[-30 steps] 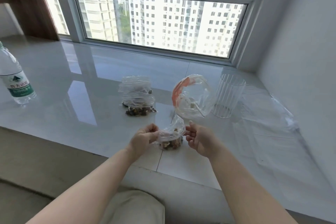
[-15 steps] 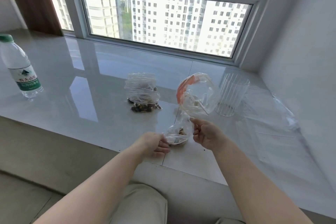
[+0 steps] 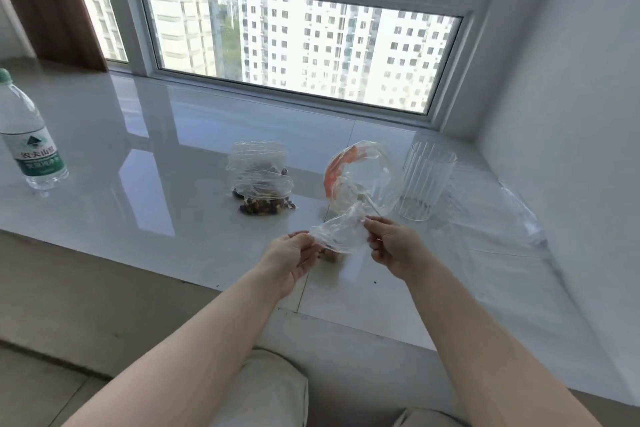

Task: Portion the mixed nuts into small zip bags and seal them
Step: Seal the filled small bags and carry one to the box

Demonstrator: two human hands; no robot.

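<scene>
Hands are working one small clear zip bag (image 3: 341,234) of mixed nuts just in front of the ribbed clear glass tumbler (image 3: 425,184). The left hand (image 3: 292,258) is pinching the bag's left edge, and the right hand (image 3: 391,246) is pinching its upper right corner — nuts are sagging low. To seal well, I judge they should be pulling the mouth taut and level, then pressing along the strip end to end.

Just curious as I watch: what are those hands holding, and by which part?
A small zip bag of nuts, pinched at its top edge: left hand one end, right hand the other.
</scene>
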